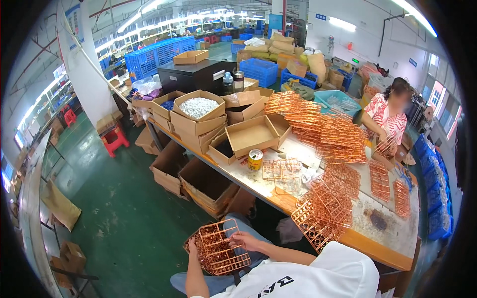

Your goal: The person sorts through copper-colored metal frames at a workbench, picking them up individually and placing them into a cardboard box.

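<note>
On my lap is a box (187, 241) heaped with small shiny copper-coloured pieces (211, 238). A copper-coloured grid frame (241, 259) of thin bars lies tilted over it. My right hand (242, 241) pinches the frame's bars near its right side, fingers bent. My left hand (193, 247) is closed at the left edge of the box and frame; which of the two it grips is hidden. To the right, more copper-coloured grid frames (323, 211) overlap on the table and stick out past its near edge.
The worktable (370, 243) carries high stacks of grid frames (320, 131), a yellow can (255, 159) and cardboard boxes (252, 135), one with white pieces (198, 107). Open cartons (206, 184) stand below. A co-worker (390, 111) handles a frame across the table. A red stool (115, 140) stands left.
</note>
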Tool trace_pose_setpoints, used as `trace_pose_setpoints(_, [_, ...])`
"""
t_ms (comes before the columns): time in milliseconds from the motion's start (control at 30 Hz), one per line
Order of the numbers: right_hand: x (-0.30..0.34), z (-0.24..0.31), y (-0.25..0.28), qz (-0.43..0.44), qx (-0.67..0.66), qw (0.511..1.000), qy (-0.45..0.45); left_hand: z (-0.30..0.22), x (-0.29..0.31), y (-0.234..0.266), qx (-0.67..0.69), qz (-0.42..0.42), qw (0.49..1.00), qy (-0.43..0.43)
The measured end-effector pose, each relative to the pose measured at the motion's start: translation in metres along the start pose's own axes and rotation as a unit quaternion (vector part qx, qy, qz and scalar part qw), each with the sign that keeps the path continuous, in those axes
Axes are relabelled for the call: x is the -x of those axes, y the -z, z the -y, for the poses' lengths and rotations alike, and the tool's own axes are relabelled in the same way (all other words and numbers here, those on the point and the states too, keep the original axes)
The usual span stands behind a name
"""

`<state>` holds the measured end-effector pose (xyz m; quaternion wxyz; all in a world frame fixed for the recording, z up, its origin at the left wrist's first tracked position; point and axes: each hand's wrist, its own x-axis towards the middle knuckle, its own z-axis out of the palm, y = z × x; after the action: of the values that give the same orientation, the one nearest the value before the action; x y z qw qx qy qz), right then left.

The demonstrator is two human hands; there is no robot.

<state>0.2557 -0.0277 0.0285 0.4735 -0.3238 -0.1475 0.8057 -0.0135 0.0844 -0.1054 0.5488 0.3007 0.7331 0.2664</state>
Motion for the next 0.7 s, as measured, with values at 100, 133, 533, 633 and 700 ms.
trace_pose_setpoints(100, [0.01,0.019,-0.01,-0.032,-0.023,0.997,0.064,-0.063,0.094,0.019,0.218,0.204,0.954,0.037])
trace_pose_setpoints(133, [0.017,0.029,-0.018,-0.033,-0.006,0.996,0.085,-0.076,0.123,0.024,0.294,0.338,0.893,0.031])
trace_pose_setpoints(533, [0.118,0.085,-0.084,0.012,0.203,0.979,0.031,-0.14,0.281,-0.014,0.251,0.232,0.924,-0.17])
trace_pose_setpoints(633, [0.153,0.117,-0.102,0.007,0.236,0.965,0.115,-0.163,0.312,-0.016,0.288,0.389,0.848,-0.217])
trace_pose_setpoints(700, [0.179,0.168,-0.092,-0.154,0.429,0.821,0.343,-0.158,0.305,-0.007,0.334,0.438,0.818,-0.168])
